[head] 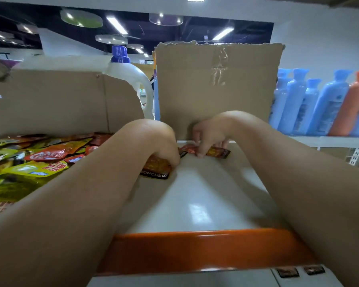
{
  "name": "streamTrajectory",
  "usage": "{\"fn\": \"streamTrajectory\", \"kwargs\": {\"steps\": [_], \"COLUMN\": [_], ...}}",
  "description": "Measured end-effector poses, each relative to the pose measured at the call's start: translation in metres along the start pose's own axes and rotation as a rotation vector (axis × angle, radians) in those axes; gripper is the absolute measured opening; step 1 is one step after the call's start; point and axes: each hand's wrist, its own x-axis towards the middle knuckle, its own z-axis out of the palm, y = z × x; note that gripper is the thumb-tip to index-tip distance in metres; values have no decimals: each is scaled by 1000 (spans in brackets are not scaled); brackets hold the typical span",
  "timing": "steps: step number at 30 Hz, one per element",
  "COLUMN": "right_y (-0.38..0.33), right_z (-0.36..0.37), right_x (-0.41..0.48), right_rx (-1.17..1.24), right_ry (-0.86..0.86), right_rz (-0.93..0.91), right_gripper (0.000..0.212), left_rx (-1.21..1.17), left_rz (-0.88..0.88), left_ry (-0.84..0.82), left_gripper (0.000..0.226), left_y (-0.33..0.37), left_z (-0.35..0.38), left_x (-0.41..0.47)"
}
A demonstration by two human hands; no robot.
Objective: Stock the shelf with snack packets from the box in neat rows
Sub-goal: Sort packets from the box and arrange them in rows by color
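— Snack packets, starting at the hands. Left?
— Left hand is bent down at the wrist, with the fingers curled over the near packet, an orange and black one lying flat on the shelf. The fingertips are hidden.
— Right?
— Right hand pinches the far packet, thumb in front and fingers behind. It's the same orange and black, low on the shelf at its back edge, just beside the near one.
— Behind the hands?
— A cardboard panel stands upright against the back. It has a torn top edge and tape down the middle.
— The rest of the snack packets?
— They're loose in the open box left of the left forearm. It's a heap of packets, yellow-green and red-orange, in no order.
— Further out?
— A white jug with a blue cap sits between the box and the panel. Blue bottles and an orange bottle stand in a row far right. An orange rail runs along the shelf front, with two price tags below it, too blurred to read.
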Motion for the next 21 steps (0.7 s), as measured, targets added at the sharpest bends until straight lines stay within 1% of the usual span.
{"fn": "streamTrajectory", "kwargs": {"steps": [2,5,8,11,13,15,18,21], "right_y": [12,32,63,110,145,183,243,294], "right_z": [-3,-3,-1,4,9,18,35,55], "right_x": [-12,-37,-67,-103,-128,-150,-179,-205], "right_rx": [48,81,27,52,108,159,269,424], "right_ry": [-30,6,162,324,404,460,517,564], "right_rz": [21,21,23,31,36,50,43,8], "right_gripper": [54,47,34,28,28,32,32,29], "left_rx": [-26,-24,-74,-209,-281,-379,-530,-602], "left_rz": [2,1,1,11,49,102,191,238], "left_ry": [11,16,52,211,278,311,333,331], "left_gripper": [46,43,35,27,28,30,37,46], "left_y": [7,20,31,53,85,127,199,274], "left_z": [0,-2,-7,-18,-23,-24,-20,-15], "left_x": [-1,-6,-7,-9,-13,-16,-19,-23]}}
